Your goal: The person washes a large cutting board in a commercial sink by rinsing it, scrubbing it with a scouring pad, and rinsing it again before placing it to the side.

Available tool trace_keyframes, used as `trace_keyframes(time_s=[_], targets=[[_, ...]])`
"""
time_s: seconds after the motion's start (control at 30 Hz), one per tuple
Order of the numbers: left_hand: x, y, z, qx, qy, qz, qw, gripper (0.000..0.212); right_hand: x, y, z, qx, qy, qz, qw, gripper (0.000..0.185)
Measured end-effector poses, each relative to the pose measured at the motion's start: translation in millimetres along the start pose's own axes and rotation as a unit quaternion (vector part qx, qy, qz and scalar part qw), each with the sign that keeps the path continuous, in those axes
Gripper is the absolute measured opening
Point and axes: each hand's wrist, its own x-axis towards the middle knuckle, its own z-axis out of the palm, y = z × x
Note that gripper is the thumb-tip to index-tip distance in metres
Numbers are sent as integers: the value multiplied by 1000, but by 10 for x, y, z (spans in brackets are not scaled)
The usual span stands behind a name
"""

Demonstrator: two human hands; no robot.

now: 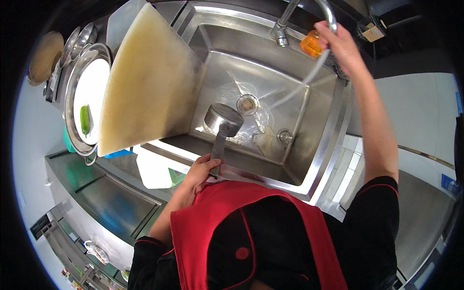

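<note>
My left hand [203, 170] grips the flat handle of a metal ladle [224, 120] with a deep round cup. The cup hangs over the stainless steel sink [320, 121], near its front left; whether it faces up or down I cannot tell. My right hand [337, 43] is closed around the curved chrome faucet spout [328, 16] at the back right. A stream of water [304, 85] runs slantwise from below that hand into the sink. Water spreads over the basin floor around the drain strainer [247, 104]. A pale scrap [264, 140] lies near a second round metal fitting [284, 136].
A large yellowed cutting board [152, 79] leans into the sink's left side. Beyond it, a metal basin [69, 98] holds a white plate [88, 96] with a green pepper [85, 120]. Behind my right hand stand an orange container [310, 44] and a steel-wool scrubber [335, 63].
</note>
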Motion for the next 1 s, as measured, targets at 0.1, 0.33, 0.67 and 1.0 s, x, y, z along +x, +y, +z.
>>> trace_keyframes(time_s=[0.1,0.33,0.67,1.0], targets=[[30,13,11,28,-19,-18,999,19,149,65,-444,-56,-50,-22,997,23],[28,-52,10,11,3,-38,999,21,44,8,-217,-54,-9,-4,998,20],[88,-60,-59,33,-16,-33,999,22,65,42,-216,-42,11,-1,999,19],[32,-33,-65,-1,9,-35,999,22,-41,-170,651,84,-42,41,995,32]])
